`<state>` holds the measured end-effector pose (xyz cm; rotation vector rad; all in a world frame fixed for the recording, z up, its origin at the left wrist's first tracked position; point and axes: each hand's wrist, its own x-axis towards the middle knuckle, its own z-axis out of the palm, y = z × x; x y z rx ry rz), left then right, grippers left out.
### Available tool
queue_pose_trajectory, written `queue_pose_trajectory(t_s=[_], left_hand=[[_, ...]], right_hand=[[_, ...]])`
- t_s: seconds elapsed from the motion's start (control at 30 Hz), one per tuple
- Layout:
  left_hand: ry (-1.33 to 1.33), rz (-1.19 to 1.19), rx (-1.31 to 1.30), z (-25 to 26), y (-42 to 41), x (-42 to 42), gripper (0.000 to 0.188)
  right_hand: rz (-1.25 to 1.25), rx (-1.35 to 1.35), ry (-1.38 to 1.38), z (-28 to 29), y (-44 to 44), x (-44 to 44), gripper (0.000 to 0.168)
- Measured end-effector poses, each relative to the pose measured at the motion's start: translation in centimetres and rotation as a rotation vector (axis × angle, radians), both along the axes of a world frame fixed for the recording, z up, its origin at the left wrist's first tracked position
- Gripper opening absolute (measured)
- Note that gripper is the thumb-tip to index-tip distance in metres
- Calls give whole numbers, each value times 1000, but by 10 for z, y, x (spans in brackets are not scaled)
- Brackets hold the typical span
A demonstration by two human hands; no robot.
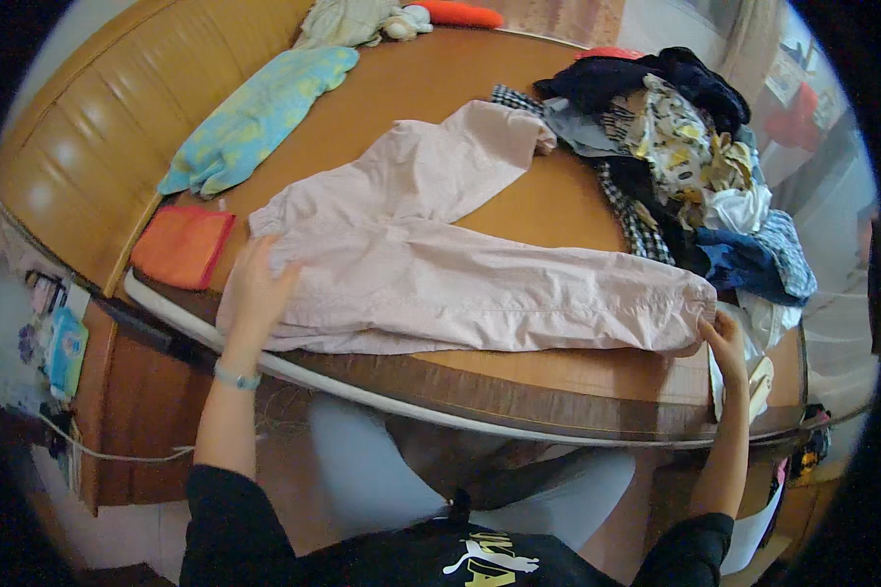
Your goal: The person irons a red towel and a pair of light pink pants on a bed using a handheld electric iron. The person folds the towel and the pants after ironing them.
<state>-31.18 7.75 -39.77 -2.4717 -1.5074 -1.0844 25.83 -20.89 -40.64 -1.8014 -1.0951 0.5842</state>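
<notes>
Pale pink trousers (440, 286) lie spread over the brown bed surface (565, 194), one leg stretched to the right near the front edge, the other angled up and away, its end bunched. My left hand (264, 275) is on the waistband end at the left, slightly blurred, fingers apart and palm down on the cloth. At the right, my right hand (721, 339) pinches the cuff of the nearer leg between thumb and fingers.
A folded orange cloth (180, 246) lies left of the trousers, beyond it a blue-and-yellow towel-like cloth (264, 121) by the padded headboard (117, 110). A heap of mixed clothes (675, 147) is at the right. A pale rim (382, 403) runs along the front.
</notes>
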Motion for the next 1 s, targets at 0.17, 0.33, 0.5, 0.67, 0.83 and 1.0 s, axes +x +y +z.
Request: queue_pose_trajectory(t_s=[0.17,0.33,0.5,0.67,0.83,1.0], left_hand=[[-208,332,-524,-57,-20,-128,52],[-502,54,-900,-30,-6,-131,31],[-789,-78,-741,-12,28,-167,25],[24,313,176,-1,-11,-109,28],[66,-558,-202,-25,-85,-13,7],[158,-482,-282,-53,-79,10,17]], right_hand=[[140,-270,70,-21,-13,7,37],[-89,-140,-49,7,8,18,20],[-208,-79,212,68,35,18,17],[-408,-315,96,18,24,7,26],[-446,62,491,-19,14,2,41],[-342,-192,411,-43,-1,3,20]])
